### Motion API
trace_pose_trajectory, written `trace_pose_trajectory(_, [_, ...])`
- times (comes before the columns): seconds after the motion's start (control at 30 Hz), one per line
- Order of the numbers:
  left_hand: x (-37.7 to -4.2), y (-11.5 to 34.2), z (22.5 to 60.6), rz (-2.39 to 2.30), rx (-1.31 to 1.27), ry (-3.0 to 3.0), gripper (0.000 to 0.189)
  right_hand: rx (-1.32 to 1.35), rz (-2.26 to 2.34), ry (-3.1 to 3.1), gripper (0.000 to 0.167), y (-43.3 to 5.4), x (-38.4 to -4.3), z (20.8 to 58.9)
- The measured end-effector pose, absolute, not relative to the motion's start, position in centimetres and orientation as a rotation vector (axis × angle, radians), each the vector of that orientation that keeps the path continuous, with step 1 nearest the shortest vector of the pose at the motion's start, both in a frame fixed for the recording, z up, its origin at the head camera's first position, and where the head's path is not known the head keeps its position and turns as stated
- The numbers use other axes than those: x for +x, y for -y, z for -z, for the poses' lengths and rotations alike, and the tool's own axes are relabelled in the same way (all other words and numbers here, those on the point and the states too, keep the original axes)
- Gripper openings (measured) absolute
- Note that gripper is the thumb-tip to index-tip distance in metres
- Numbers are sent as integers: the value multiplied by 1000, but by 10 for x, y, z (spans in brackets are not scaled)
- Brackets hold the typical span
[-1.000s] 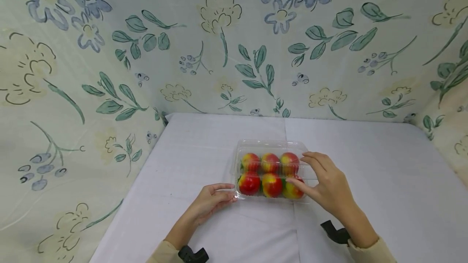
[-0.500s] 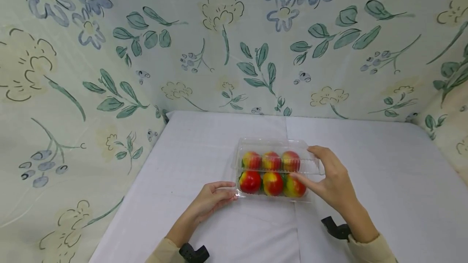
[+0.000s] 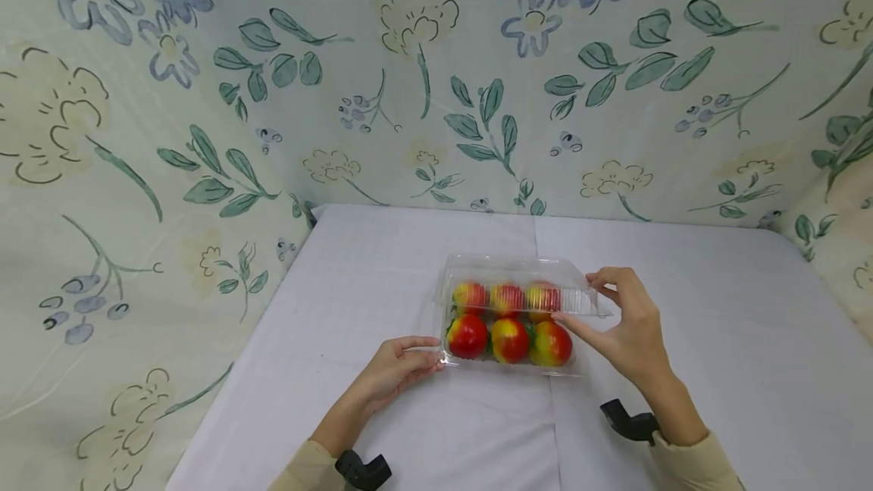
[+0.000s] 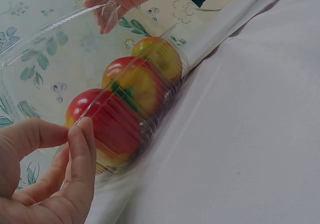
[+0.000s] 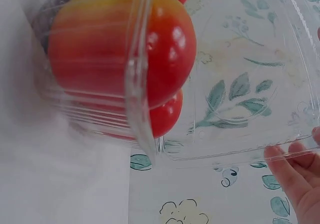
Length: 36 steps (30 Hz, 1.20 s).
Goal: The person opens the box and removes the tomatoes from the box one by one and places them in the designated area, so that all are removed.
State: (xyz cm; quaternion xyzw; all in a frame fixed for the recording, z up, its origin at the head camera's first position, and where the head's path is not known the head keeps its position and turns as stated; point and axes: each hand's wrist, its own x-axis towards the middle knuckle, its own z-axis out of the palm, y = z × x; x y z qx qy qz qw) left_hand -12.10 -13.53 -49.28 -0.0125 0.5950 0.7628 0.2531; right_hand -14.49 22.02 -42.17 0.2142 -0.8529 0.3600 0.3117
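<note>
A clear plastic clamshell box (image 3: 511, 371) holds several red-and-yellow, apple-like fruits (image 3: 510, 339) in two rows. Its hinged lid (image 3: 505, 267) is tilted up over the back row, leaving the front row uncovered. My left hand (image 3: 398, 371) is at the box's near left corner; in the left wrist view, the thumb and fingers of that hand (image 4: 60, 169) pinch the base rim. My right hand (image 3: 634, 328) holds the lid's right end between thumb and fingers, with the lid edge raised above the fruits. In the right wrist view, fingertips (image 5: 280, 166) touch the lid's rim.
A white cloth (image 3: 382, 279) covers the table under the box. Floral fabric (image 3: 409, 97) hangs behind and at both sides. A black band with a mount (image 3: 629, 423) sits on the right wrist, and a similar one (image 3: 363, 470) on the left.
The right hand has lifted the lid's front edge up and back, moving slightly right and away, so the front row of fruits is uncovered. The left hand has stayed at the near left corner.
</note>
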Motion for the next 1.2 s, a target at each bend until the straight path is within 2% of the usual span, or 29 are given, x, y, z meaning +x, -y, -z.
trace_pose_trajectory(0.63, [-121, 137, 495, -2075, -40, -1604, 45, 491, -1454, 2178, 52, -223, -152, 421])
trace_pose_trajectory(0.87, [-121, 136, 494, -2076, -33, -1603, 45, 548, -1549, 2110, 46, -229, -158, 420])
trace_pose_trajectory(1.0, [-121, 136, 494, -2077, -34, -1602, 45, 585, -1620, 2072, 36, -231, -160, 421])
trace_pose_trajectory(1.13, [-121, 136, 495, -2080, -27, -1595, 45, 612, -1696, 2039, 16, -235, -162, 422])
trace_pose_trajectory(1.2, [-121, 136, 496, -2082, -20, -1592, 45, 613, -1750, 2019, 14, -237, -163, 423])
